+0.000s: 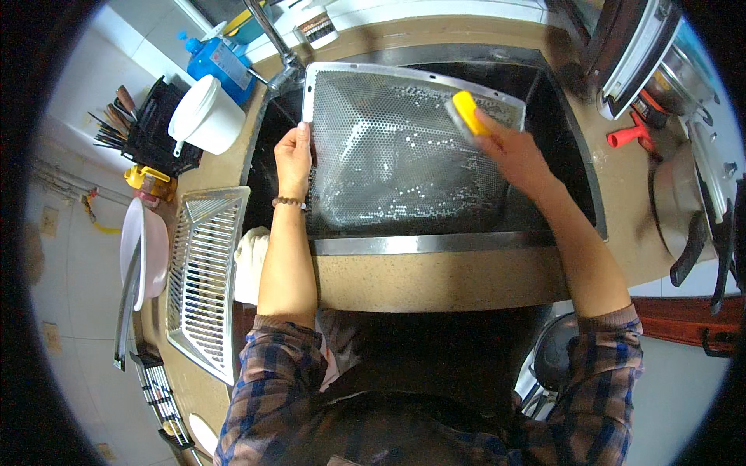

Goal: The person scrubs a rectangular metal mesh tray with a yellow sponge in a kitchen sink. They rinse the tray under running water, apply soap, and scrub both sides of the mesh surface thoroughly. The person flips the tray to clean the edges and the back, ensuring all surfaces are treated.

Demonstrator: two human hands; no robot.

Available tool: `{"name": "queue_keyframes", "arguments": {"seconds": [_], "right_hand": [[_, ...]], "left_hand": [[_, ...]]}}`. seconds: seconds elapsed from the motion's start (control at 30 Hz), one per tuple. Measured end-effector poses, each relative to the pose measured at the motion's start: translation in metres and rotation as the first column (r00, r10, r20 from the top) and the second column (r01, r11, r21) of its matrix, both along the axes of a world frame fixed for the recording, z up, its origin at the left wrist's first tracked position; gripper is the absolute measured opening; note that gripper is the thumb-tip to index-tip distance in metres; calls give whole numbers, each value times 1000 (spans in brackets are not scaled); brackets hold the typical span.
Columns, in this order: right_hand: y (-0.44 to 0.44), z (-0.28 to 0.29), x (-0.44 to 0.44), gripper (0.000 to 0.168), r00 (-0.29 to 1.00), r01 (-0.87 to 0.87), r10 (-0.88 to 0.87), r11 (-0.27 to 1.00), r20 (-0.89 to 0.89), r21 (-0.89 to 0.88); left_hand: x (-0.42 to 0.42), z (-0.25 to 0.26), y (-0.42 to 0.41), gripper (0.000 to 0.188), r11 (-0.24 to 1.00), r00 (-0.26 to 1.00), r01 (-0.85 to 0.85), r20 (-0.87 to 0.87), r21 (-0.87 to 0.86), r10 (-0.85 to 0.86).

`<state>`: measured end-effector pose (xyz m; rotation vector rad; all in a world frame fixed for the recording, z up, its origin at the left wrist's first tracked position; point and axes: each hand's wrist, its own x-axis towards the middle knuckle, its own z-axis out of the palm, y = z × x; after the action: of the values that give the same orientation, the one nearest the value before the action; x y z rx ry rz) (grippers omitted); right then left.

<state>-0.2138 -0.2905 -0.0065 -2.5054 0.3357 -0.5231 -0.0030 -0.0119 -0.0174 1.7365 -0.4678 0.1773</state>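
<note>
A perforated metal panel [373, 151], wet and with light specks on its mesh, is tilted over the dark sink [559, 140]. My left hand [293, 163] grips the panel's left edge, thumb on top; a bead bracelet is on that wrist. My right hand [516, 152] holds a yellow-backed scrubbing brush [471, 113] at the panel's upper right part, its pale bristles turned towards the mesh. The fingertips of the right hand are partly hidden behind the brush.
Left of the sink stand a slatted metal panel [205, 279], a white cloth [252, 262], a white bucket [213, 116] and a blue bottle [218, 67]. The faucet [285, 76] rises at the sink's back left. Pans [679, 204] and a red-handled tool [632, 137] lie at the right.
</note>
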Motion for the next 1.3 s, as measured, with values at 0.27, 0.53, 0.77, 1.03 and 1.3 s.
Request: {"name": "queue_keyframes", "arguments": {"seconds": [0.27,0.53,0.77,1.03,1.3], "right_hand": [[15,44,-21,41,990,-49,22,980,-143,-192],[48,45,-2,40,975,-166,109,937,-195,-306],[88,66,65,39,967,-255,216,817,-136,-516],[41,66,39,29,958,-215,101,873,-269,-438],[-9,85,34,36,931,-356,169,614,-324,-704]], "left_hand": [[-6,17,-5,42,998,998,12,-66,-56,-15],[-9,11,-12,50,980,976,-188,-100,59,193],[-6,-4,-13,51,969,970,-243,21,31,243],[-14,-2,-27,57,956,958,-269,135,118,253],[-8,5,-1,56,949,948,-313,67,40,310]]}}
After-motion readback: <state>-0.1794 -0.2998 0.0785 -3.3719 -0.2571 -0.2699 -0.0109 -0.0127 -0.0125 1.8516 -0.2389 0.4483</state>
